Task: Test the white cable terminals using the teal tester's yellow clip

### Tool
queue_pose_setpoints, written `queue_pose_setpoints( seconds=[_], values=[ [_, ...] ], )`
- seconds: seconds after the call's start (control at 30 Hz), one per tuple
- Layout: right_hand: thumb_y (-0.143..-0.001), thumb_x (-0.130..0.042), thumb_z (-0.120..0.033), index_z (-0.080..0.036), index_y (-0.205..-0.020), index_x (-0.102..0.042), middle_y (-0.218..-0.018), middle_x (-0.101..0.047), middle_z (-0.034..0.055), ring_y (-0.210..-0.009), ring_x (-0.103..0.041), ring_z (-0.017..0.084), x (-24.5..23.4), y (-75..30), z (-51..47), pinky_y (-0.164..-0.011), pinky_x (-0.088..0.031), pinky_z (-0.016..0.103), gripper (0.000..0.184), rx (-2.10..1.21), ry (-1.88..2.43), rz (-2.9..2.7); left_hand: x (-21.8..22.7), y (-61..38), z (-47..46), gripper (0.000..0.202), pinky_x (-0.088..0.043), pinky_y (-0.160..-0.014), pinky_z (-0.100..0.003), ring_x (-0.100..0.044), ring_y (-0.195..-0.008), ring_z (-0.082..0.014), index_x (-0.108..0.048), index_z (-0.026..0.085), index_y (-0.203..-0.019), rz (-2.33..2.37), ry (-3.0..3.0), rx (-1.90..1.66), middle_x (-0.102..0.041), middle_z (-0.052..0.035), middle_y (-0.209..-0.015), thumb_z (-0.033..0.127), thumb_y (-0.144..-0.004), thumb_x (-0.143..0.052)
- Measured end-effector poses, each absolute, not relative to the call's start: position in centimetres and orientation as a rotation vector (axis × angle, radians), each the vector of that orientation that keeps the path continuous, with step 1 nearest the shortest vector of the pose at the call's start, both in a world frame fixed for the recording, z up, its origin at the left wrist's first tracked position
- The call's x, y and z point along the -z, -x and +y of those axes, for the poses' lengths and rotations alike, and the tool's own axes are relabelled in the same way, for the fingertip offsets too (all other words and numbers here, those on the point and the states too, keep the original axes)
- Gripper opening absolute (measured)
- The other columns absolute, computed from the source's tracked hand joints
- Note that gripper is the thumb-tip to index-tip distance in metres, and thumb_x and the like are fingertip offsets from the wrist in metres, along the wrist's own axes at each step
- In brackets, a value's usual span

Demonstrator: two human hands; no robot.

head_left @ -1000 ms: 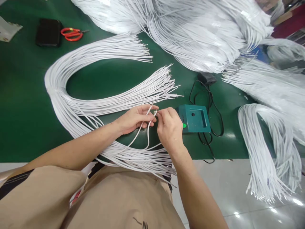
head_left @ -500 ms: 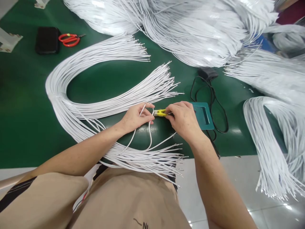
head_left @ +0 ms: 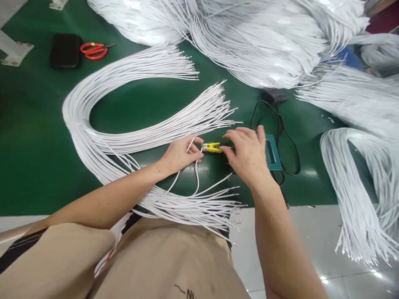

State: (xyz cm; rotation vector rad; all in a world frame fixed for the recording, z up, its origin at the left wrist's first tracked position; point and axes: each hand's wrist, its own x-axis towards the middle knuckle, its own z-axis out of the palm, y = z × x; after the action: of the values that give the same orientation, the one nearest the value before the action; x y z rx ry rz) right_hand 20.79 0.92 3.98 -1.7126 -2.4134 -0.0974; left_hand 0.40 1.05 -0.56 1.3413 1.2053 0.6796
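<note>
Far left, and it's red-handled scissors alongside a black case!
There's the black case [head_left: 65, 51], flat on the green tabletop [head_left: 31, 174], the red-handled scissors [head_left: 94, 50] right beside it, blades pointing right; a white bracket [head_left: 15, 50] sits further left, a smaller white fitting [head_left: 58, 4] at the far edge, and over to the far right, a partly hidden blue object [head_left: 351, 58], dark red fabric [head_left: 385, 18] beyond, while pale floor tiles [head_left: 299, 236] gleam near right.

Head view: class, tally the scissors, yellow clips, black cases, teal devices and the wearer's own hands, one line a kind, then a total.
Scissors: 1
Yellow clip: 1
Black case: 1
Teal device: 1
Wearer's hands: 2
Total: 6
</note>
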Motion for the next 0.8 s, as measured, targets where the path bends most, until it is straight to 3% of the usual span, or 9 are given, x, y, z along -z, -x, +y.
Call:
queue_pose_setpoints(
  seconds=[0.1, 0.27, 0.37, 0.43, 0.53, 0.63, 0.7, 0.8],
  values=[
    [-0.094, -0.045, -0.032, -0.015, -0.125, -0.056, -0.135, -0.056, 0.0166, -0.132, -0.041, 0.035, -2.9, -21.8, 0.6, -0.111, -0.015, 0.066, 0.037, 0.313, 1.898, -2.197, 0.5, 0.0, 1.1, 0.044, -0.048, -0.058, -0.021, -0.071, -0.073, -0.017, -0.059, 0.019, -0.117, 1.19, -1.343, -0.647, -0.074, -0.0023, -0.077, 0.027, -0.075, -0.067],
    [-0.095, -0.043, -0.032, -0.013, -0.129, -0.054, -0.138, -0.054, 0.0175, -0.133, -0.042, 0.034, -2.3, -21.9, 0.5, -0.113, -0.019, 0.063, 0.04, 0.351, 1.908, -2.156, 0.4, 0.5, 1.3, 0.052, -0.04, -0.045, -0.017, -0.07, -0.07, -0.0174, -0.057, 0.018, -0.12, 1.162, -1.265, -0.662, -0.073, -0.0044, -0.079, 0.032, -0.072, -0.071],
    [-0.095, -0.045, -0.03, -0.013, -0.119, -0.06, -0.127, -0.062, 0.016, -0.12, -0.053, 0.029, -3.2, -20.2, -0.6, -0.107, -0.033, 0.05, 0.033, 0.234, 1.675, -2.188, 0.3, 0.7, 1.5, 0.058, -0.038, -0.046, -0.016, -0.068, -0.069, -0.0152, -0.056, 0.017, -0.123, 1.083, -1.205, -0.704, -0.07, -0.0025, -0.077, 0.033, -0.071, -0.074],
    [-0.096, -0.045, -0.027, -0.016, -0.106, -0.064, -0.108, -0.07, 0.0113, -0.101, -0.06, 0.022, -3.7, -18.3, -2.1, -0.092, -0.044, 0.036, 0.025, 0.007, 1.366, -2.383, 0.3, 0.7, 1.6, 0.053, -0.038, -0.047, -0.017, -0.063, -0.063, -0.0114, -0.06, 0.014, -0.115, 1.012, -1.165, -0.712, -0.068, -0.0013, -0.074, 0.035, -0.069, -0.076],
    [-0.095, -0.046, -0.022, -0.017, -0.077, -0.063, -0.078, -0.068, 0.0066, -0.08, -0.06, 0.02, -3.5, -15.3, -5.0, -0.089, -0.042, 0.036, 0.026, -0.09, 1.011, -2.728, 0.4, 0.7, 1.6, 0.043, -0.039, -0.05, -0.018, -0.057, -0.059, -0.0082, -0.064, 0.012, -0.101, 0.948, -1.156, -0.705, -0.066, -0.0008, -0.072, 0.036, -0.068, -0.077],
    [-0.091, -0.048, -0.014, -0.016, -0.07, -0.06, -0.067, -0.065, 0.0072, -0.07, -0.059, 0.022, -3.1, -13.6, -7.6, -0.076, -0.041, 0.037, 0.025, -0.071, 1.244, -2.829, 0.4, 0.8, 1.6, 0.041, -0.043, -0.058, -0.02, -0.06, -0.075, -0.0117, -0.066, 0.014, -0.103, 0.922, -1.18, -0.703, -0.068, -0.0045, -0.087, 0.039, -0.071, -0.075],
    [-0.089, -0.05, -0.014, -0.016, -0.073, -0.062, -0.064, -0.065, 0.0071, -0.063, -0.059, 0.021, -3.5, -13.4, -8.4, -0.064, -0.038, 0.034, 0.021, -0.247, 1.46, -2.851, 0.3, 1.0, 1.6, 0.04, -0.045, -0.063, -0.022, -0.06, -0.086, -0.0144, -0.067, 0.015, -0.107, 0.9, -1.197, -0.693, -0.067, -0.0072, -0.099, 0.044, -0.078, -0.068],
    [-0.091, -0.051, -0.022, -0.018, -0.079, -0.066, -0.062, -0.068, 0.0066, -0.055, -0.059, 0.02, -4.9, -14.2, -7.4, -0.053, -0.031, 0.031, 0.02, -0.609, 1.778, -2.738, 0.2, 1.1, 1.5, 0.041, -0.045, -0.07, -0.025, -0.058, -0.087, -0.0145, -0.067, 0.015, -0.113, 0.876, -1.312, -0.654, -0.065, -0.0073, -0.1, 0.046, -0.088, -0.056]
  ],
)
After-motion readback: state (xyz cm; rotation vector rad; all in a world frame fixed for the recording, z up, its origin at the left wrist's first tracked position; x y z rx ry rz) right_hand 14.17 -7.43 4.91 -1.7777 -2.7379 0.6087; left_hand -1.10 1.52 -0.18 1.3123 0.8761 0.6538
